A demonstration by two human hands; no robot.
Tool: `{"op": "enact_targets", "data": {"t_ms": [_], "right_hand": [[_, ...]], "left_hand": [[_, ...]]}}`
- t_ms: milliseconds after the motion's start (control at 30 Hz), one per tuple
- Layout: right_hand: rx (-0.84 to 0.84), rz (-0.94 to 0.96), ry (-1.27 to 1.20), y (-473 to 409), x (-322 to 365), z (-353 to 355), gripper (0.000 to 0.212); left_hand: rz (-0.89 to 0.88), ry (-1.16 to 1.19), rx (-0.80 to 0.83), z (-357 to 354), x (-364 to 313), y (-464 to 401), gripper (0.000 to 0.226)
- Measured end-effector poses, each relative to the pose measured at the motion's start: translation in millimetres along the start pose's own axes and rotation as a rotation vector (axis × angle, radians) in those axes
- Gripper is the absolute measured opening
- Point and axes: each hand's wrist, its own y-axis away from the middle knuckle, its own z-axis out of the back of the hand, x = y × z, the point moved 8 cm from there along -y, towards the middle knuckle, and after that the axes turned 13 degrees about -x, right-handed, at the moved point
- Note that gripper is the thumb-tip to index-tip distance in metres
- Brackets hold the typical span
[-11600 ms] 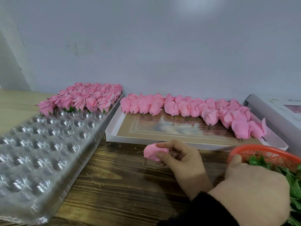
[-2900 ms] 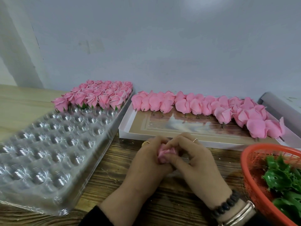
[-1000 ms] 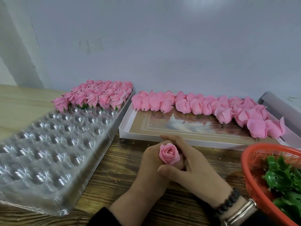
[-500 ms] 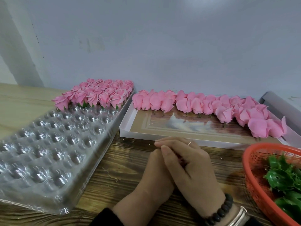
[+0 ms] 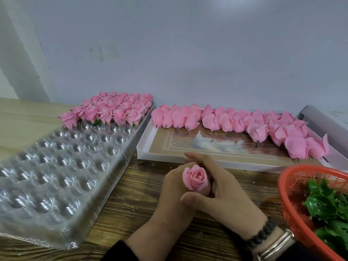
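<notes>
Nearby, pink roses (image 5: 113,111) in clear tray (image 5: 56,178)

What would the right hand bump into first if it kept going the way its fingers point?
Probably the white box: the right hand, cupping the pink rose, points away and leftward at its near wall. If the hand rides higher, the pink buds inside come next; depth is unclear.

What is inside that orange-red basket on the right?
The basket holds green plastic leaf pieces, piled loosely; one shows a small hole. What lies beneath them is covered, and the basket's right side is out of the picture.
</notes>
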Motion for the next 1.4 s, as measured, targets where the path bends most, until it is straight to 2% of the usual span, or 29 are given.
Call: {"op": "enact_targets", "data": {"t_ms": [67,100,167,233,300,400,467,533,567,633,700,767,867,933,1033,1100,1167,1233,1300,1400], "right_hand": [[-0.101,0.038,-0.041,0.9,7.3,4.7,0.069],[-0.167,0.061,-0.051,1.3,11.4,7.1,0.06],[-0.261,0.088,-0.061,2.3,16.9,8.3,0.044],[-0.296,0.12,-0.026,3.2,19.5,6.1,0.04],[-0.29,0.143,0.024,3.4,20.1,3.9,0.04],[-0.191,0.138,0.074,-1.0,17.6,2.8,0.039],[-0.066,0.126,0.094,-3.0,15.6,-1.2,0.033],[0.05,0.101,0.114,-1.5,13.1,-6.4,0.035],[0.092,0.089,0.118,0.2,12.8,-8.5,0.035],[0.152,0.052,0.087,3.8,11.8,-12.7,0.03],[0.176,-0.031,0.003,5.9,9.0,-13.8,0.025],[0.145,-0.062,-0.043,4.1,6.6,-9.1,0.033],[0.083,-0.007,0.056,0.3,2.2,-1.7,0.063],[0.035,0.001,0.085,-0.1,0.4,0.0,0.071],[-0.119,0.016,0.048,1.9,5.9,2.1,0.057],[-0.239,0.067,0.044,3.8,14.1,2.2,0.045],[-0.32,0.113,0.058,4.5,20.0,2.7,0.041],[-0.343,0.138,0.089,2.5,21.3,5.6,0.04],[-0.251,0.14,0.112,-1.8,18.8,4.7,0.034],[0.022,0.118,0.139,-2.7,16.2,-9.3,0.037]], "left_hand": [[0.045,-0.026,-0.003,1.2,3.2,-0.8,0.005],[0.025,-0.08,-0.017,2.1,1.7,-1.1,0.015],[0.014,-0.122,0.003,-2.6,3.1,1.2,0.019],[0.039,-0.126,-0.007,-4.7,3.3,3.4,0.018],[0.073,-0.089,0.081,-11.5,2.7,7.7,0.026],[0.128,-0.017,0.14,-19.8,2.3,7.5,0.026],[0.244,0.102,0.088,-11.6,6.6,9.1,0.032],[0.307,-0.019,0.116,-9.0,14.3,9.8,0.041],[0.28,-0.079,0.151,-8.2,13.9,8.4,0.042],[0.316,-0.149,0.307,-11.9,4.2,14.6,0.028],[0.27,-0.124,0.368,-17.7,0.1,17.3,0.03],[0.239,-0.042,0.352,-18.7,-6.9,12.5,0.027],[0.141,-0.092,0.237,-7.5,-6.0,2.0,0.023],[0.066,-0.129,0.169,-0.8,-6.8,-2.2,0.014],[0.039,-0.224,0.072,0.7,-2.3,-4.1,0.011],[0.002,-0.297,0.091,-7.4,-7.9,-2.7,0.016],[0.012,-0.144,0.092,-15.8,-12.9,2.0,0.03],[0.03,-0.136,0.017,-9.0,-12.0,3.4,0.036],[-0.01,-0.218,0.039,-10.3,-9.4,3.4,0.025],[-0.024,-0.476,0.249,-19.7,10.6,2.9,0.044]]}}
